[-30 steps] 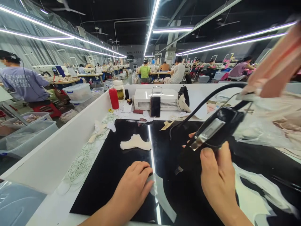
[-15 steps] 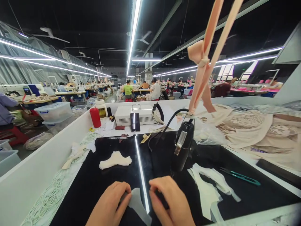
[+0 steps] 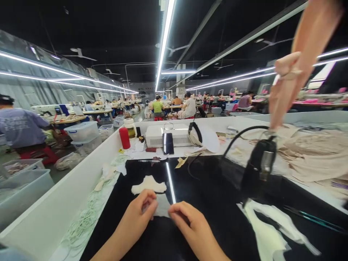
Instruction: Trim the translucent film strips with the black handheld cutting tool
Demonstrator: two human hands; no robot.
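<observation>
Through the head camera I had both hands at the lower middle of the frame, over a black board (image 3: 217, 228). The left hand (image 3: 141, 215) was curled, thumb and fingers drawn nearly together at the left side of a grey cloth piece (image 3: 162, 206). The right hand (image 3: 189, 221) had its thumb and forefinger brought close at the cloth's right edge – both seemed to pinch it lightly, though I could not tell how firmly. That grey piece sat just below the centre of the frame, between the hands.

Right above it lay a white cloth stack (image 3: 149, 184). At right of centre, a black tool (image 3: 258, 163), blurred, hung from a pink strap (image 3: 288, 87) that ran to the upper right. Toward the lower right I saw white cut pieces (image 3: 261, 226) and, beyond them, green snips (image 3: 317, 219).

Along the back of the bench stood a red cup (image 3: 124, 137), a white box (image 3: 154, 136) and a phone (image 3: 168, 144) – and pale cord (image 3: 81, 224) lay tangled at lower left
</observation>
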